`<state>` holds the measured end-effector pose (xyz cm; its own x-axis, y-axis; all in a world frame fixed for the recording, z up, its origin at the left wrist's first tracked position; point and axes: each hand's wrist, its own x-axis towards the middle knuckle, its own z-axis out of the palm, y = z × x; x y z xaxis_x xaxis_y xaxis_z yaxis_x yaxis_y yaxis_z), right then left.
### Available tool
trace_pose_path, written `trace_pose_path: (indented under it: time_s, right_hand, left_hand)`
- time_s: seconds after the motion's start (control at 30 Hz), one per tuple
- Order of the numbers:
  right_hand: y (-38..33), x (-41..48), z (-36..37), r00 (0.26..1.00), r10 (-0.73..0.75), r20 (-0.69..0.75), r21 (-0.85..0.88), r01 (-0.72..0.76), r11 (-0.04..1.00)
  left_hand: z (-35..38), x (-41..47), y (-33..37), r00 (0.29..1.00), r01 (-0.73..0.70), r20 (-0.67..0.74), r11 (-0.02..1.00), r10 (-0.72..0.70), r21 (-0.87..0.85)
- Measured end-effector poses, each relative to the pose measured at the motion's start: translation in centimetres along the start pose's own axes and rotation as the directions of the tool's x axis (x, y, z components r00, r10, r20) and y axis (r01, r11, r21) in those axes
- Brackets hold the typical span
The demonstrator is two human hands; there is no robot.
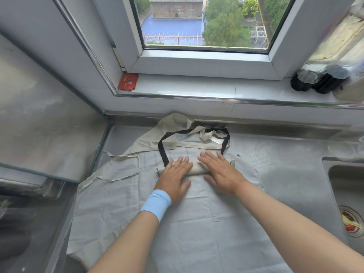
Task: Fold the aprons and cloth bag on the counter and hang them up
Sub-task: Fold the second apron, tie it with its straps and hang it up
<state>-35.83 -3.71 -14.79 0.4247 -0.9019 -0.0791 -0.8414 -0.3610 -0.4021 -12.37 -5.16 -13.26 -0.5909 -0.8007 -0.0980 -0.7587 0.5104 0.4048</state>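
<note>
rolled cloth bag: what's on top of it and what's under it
On top, the left hand and right hand press flat on the rolled cloth bag. Under it lies a pale grey apron spread over the counter. The palms hide most of the roll.

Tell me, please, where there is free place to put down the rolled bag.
Free: the counter strip between the apron and the sink; the windowsill between the red box and the black jars. Crowded: the middle and left counter, covered by the apron.
</note>
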Motion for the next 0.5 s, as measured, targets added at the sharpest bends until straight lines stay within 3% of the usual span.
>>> trace_pose_path:
  time_s: [0.13, 0.2, 0.3, 0.37, 0.43, 0.5]
  right_hand:
    - [0.0, 0.9, -0.6, 0.999, 0.044, 0.023, 0.044, -0.045, 0.998]
    - [-0.3, 1.4, -1.2, 0.995, 0.072, 0.066, -0.04, -0.069, 0.997]
    - [-1.5, 1.9, -2.2, 0.998, -0.03, -0.05, -0.31, 0.013, 0.951]
    - [-2.6, 2.2, -3.9, 0.992, -0.071, -0.106, -0.405, 0.023, 0.914]
    - [-3.3, 2.4, -5.8, 0.99, -0.073, -0.121, -0.391, 0.02, 0.92]
    - [-4.1, 2.5, -8.1, 0.994, -0.063, -0.093, -0.339, 0.028, 0.94]
  left_hand:
    - [-1.1, 0.9, 0.5, 0.992, 0.127, 0.007, 0.974, -0.128, -0.187]
    - [-2.0, 1.5, 0.5, 0.979, 0.198, 0.097, 0.954, -0.18, -0.225]
    - [-3.1, 1.5, 0.2, 0.959, 0.232, 0.21, 0.952, -0.19, -0.198]
    - [-4.2, 1.1, 0.6, 0.964, 0.249, 0.127, 0.958, -0.232, -0.14]
    - [-5.5, 0.7, 1.3, 0.964, 0.266, 0.039, 0.961, -0.264, -0.075]
    - [-7.1, 0.4, 1.7, 0.955, 0.294, 0.058, 0.953, -0.291, -0.068]
